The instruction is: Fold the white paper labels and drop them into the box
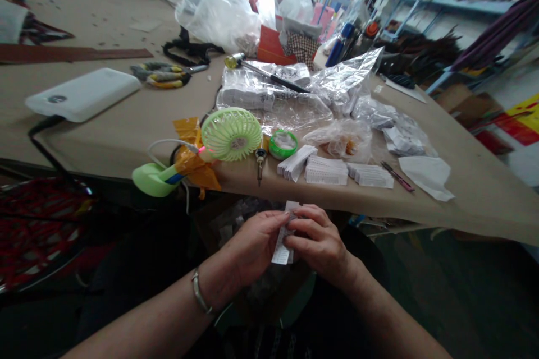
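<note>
Both hands meet below the table's front edge, over my lap. My left hand and my right hand pinch a small stack of white paper labels between fingers and thumbs, held upright. A metal bracelet sits on my left wrist. On the table just beyond lie three more stacks of white labels, a green tape roll and a soldering iron.
A green hand fan taped with yellow stands at the table edge. Behind it lie clear plastic bags, a white power bank, scissors, a screwdriver and a pink pen. Shelving stands at right.
</note>
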The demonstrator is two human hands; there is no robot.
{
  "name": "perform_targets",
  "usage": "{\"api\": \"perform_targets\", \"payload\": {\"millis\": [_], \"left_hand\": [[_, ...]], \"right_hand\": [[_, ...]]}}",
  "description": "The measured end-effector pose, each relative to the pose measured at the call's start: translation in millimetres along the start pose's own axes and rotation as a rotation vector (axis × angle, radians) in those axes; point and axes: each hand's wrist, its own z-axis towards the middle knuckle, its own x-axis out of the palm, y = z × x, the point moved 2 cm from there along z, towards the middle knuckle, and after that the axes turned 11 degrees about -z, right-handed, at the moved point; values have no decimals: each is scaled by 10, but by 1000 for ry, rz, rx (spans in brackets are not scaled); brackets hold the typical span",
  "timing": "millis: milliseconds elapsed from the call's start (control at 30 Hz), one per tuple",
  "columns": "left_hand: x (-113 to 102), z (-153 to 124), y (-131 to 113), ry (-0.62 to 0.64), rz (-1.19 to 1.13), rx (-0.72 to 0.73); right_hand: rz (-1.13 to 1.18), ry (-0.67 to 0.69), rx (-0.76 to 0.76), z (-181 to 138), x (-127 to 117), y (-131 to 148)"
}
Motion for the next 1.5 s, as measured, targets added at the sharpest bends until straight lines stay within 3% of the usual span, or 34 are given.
{"api": "perform_targets", "payload": {"millis": [233, 300, 400, 467, 533, 633, 833, 967, 1067, 1133, 1233, 1333, 1500], "left_hand": [[-26, -6, -2, -97, 103, -3], [-25, -16, -19, -170, 163, -19], [-7, -29, -27, -232, 241, -31], [-9, -25, -8, -234, 242, -35], [-33, -12, 25, -223, 234, -47], [-85, 9, 64, -210, 233, -52], [-112, 16, 64, -235, 261, -38], [-88, 10, 51, -244, 266, -37], [-66, -3, 43, -280, 257, -34], [-53, -9, 43, -282, 250, -40], [-44, -11, 52, -224, 218, -28], [-54, -22, 56, -151, 139, 53], [-97, -65, 42, -225, 4, 136]], "right_hand": [[-33, 10, 38, -58, -121, -32], [-123, -46, 169, -148, -205, -203], [-441, -90, 464, -371, -321, -565], [-660, -12, 605, -526, -346, -775], [-770, 84, 651, -644, -340, -908], [-746, 85, 615, -723, -364, -978], [-517, -130, 545, -752, -522, -1044], [-376, -285, 645, -786, -560, -1093], [-287, -421, 718, -707, -557, -943], [-177, -439, 650, -559, -506, -707], [35, -292, 407, -272, -337, -248], [92, -102, 169, -82, -119, 123], [59, 15, 74, -52, 103, 284]]}}
